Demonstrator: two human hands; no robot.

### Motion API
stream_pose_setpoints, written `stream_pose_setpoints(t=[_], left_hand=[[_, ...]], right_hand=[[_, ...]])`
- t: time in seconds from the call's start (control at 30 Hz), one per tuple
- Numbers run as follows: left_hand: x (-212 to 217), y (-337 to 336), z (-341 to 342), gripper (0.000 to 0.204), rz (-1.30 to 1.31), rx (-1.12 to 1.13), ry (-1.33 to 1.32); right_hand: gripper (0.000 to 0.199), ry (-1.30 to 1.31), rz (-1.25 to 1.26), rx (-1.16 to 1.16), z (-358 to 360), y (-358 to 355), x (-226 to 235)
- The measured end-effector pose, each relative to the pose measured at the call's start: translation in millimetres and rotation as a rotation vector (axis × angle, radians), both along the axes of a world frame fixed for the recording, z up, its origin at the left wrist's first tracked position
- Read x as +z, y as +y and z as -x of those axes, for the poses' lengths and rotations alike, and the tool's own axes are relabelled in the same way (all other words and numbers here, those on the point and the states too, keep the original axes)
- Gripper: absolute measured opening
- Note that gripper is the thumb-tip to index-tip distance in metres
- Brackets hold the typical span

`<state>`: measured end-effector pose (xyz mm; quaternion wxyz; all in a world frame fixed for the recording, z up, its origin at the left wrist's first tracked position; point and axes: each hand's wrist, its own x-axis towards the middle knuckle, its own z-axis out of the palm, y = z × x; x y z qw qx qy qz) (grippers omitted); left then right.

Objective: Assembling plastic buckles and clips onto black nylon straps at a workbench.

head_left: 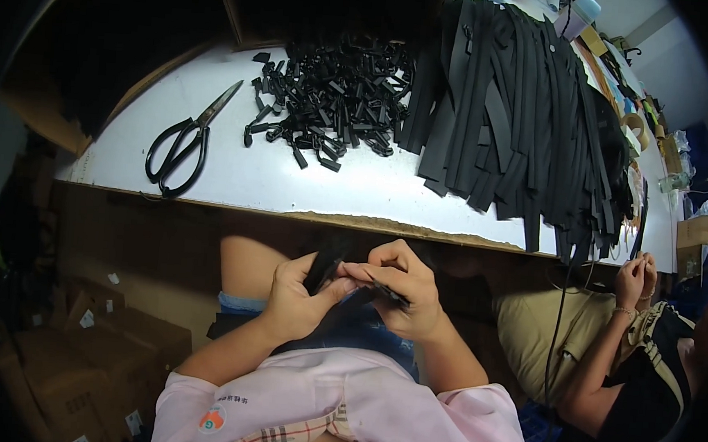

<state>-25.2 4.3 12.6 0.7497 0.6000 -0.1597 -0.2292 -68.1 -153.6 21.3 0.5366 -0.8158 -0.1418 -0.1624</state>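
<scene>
Close together above my lap, both of my hands are at work. My left hand (299,295) is closed on a black zipper tape (323,270), which stands up between thumb and fingers. My right hand (406,290) pinches a small dark piece (390,292) that looks like a zipper slider; the fingers cover much of it. The fingertips of the two hands meet, so the join between the pieces is hidden. On the white table ahead lies a loose pile of black zipper sliders (330,96). Right of it, many black zipper tapes (525,126) hang over the front edge.
Black-handled scissors (180,147) lie on the table's left part. The white table (234,176) has a worn front edge just beyond my hands. Cardboard boxes (114,360) stand on the floor at left. A co-worker (606,370) sits close at right, hands at the table edge.
</scene>
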Motion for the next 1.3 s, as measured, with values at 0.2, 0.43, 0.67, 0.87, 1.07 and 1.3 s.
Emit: stream_pose_setpoints(t=[0.2, 0.43, 0.67, 0.87, 1.07, 1.3], left_hand=[[-6, -3, 3, 0.025, -0.046, 0.168, -0.053], [11, 4, -6, 0.033, 0.023, 0.044, 0.237], [4, 6, -10, 0.022, 0.014, -0.126, 0.253], [-6, 3, -5, 0.019, -0.007, -0.089, -0.125], [-3, -1, 1, 0.02, -0.079, 0.038, -0.177], [5, 9, -3, 0.022, -0.132, -0.126, -0.184]], right_hand=[[0.02, 0.33, -0.712, -0.116, 16, 18, -10], [0.016, 0.638, -1.167, 0.083, 12, 23, -9], [0.007, 0.793, -1.287, 0.119, 13, 14, -6], [0.004, 0.665, -1.103, 0.001, 15, 17, -11], [0.008, 0.101, -0.37, -0.25, 17, 30, -23], [0.018, 0.574, -0.868, 0.076, 23, 18, -14]])
